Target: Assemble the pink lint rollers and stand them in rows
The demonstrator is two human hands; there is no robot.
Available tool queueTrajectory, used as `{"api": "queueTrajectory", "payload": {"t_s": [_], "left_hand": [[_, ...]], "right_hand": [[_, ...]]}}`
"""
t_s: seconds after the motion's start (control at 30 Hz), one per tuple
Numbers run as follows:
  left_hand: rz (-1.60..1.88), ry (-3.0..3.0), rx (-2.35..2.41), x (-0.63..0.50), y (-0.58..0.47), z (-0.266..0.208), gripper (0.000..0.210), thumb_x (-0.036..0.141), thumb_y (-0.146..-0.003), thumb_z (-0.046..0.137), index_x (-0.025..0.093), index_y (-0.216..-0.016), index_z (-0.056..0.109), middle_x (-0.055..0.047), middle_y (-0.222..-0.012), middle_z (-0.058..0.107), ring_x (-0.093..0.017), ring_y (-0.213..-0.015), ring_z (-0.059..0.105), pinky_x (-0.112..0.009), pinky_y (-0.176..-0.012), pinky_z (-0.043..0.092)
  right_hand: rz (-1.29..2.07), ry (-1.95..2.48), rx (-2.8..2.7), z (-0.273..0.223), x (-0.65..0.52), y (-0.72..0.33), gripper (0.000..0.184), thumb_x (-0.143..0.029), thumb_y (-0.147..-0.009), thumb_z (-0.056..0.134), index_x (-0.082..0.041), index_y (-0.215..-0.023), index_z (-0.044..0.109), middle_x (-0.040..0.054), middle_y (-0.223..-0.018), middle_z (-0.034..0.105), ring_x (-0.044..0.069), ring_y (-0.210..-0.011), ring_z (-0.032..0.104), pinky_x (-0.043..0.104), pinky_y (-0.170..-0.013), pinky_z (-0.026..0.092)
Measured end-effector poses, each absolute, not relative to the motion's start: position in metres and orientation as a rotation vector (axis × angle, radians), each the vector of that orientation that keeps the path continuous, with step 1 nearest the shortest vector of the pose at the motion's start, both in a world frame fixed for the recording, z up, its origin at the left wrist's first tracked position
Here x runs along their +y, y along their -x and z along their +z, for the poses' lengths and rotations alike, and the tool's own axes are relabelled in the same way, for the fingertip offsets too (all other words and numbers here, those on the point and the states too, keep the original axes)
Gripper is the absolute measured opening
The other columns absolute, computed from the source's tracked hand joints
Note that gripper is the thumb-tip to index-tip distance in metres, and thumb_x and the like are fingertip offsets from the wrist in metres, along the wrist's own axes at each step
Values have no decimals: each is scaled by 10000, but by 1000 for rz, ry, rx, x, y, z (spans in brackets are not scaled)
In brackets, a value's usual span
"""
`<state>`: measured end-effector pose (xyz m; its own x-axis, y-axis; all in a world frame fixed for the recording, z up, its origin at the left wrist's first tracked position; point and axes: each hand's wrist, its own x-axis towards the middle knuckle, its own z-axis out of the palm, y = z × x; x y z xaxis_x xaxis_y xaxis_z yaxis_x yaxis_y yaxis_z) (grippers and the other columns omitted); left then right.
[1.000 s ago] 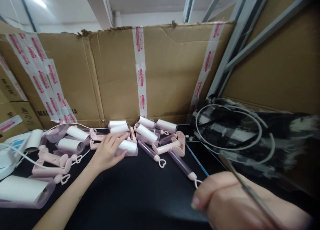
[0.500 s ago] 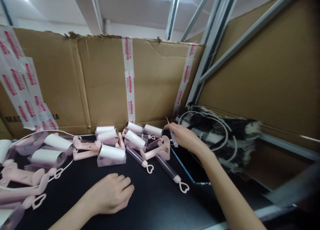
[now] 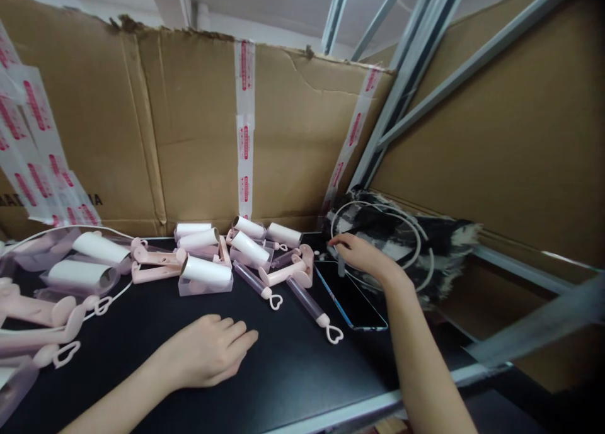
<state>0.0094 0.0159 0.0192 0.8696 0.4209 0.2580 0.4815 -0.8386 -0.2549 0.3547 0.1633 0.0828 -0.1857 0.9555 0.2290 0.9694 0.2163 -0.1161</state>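
At table's far edge, right hand (image 3: 362,256) grips blurred thin tool; left hand (image 3: 208,356) flat, empty.

left hand (image 3: 208,357) flat, right hand (image 3: 362,256) reaching

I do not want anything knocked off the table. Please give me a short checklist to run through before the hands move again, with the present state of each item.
1. Left hand free, flat on the black table: ok.
2. Right hand at the table's far side, beside the phone; what its grip holds: cannot tell.
3. Bare table in front of the left hand: ok.
4. Lint roller refill lying in its clear tray: ok.
5. Heart-ended pink tube close to the right forearm: not ok.
6. White cable looped right by the right hand: not ok.
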Motion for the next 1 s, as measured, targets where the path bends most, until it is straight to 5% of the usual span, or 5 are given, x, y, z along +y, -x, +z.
{"api": "queueTrajectory", "payload": {"t_s": [0.23, 0.47, 0.77, 0.87, 1.0], "left_hand": [[-201, 2771, -747, 16, -10, 21, 262, 220, -890, 388, 148, -1124, 480, -53, -866, 613, -185, -683, 579, -295, -528, 405], [-215, 2764, -826, 17, -9, 21, 247, 228, -892, 380, 161, -1107, 480, -44, -835, 604, -176, -674, 573, -289, -538, 414], [-294, 2881, -1073, 14, -10, 31, 216, 233, -874, 409, 193, -1048, 531, -41, -852, 602, -186, -766, 576, -308, -688, 467], [-526, 3115, -1297, 8, -14, 32, 238, 314, -853, 482, 229, -1065, 548, -32, -913, 617, -187, -860, 576, -333, -802, 463], [-1480, 3438, -1449, 9, -20, 26, 724, 593, -757, 540, 228, -1339, 311, -117, -1226, 529, -239, -1123, 503, -428, -984, 372]], "right_hand": [[-50, 2025, -2152, 71, 168, -344, 235, -113, -794, 449, -136, -855, 675, 112, -889, 690, 208, -823, 635, 256, -698, 425], [279, 1932, -2415, 81, 119, -297, 430, -524, -796, 479, -184, -554, 585, 34, -539, 630, 157, -477, 597, 230, -447, 360], [66, 1855, -2501, 87, 89, -283, 243, -319, -653, 625, -213, -499, 469, 8, -494, 573, 153, -405, 514, 246, -408, 245], [-54, 1677, -2446, 103, 78, -290, 281, -426, -700, 603, -217, -536, 512, -1, -477, 566, 144, -399, 490, 245, -408, 247], [216, 1284, -2393, 97, 57, -253, 225, -414, -790, 547, -205, -707, 568, -24, -514, 586, 115, -441, 519, 212, -448, 326]]}}
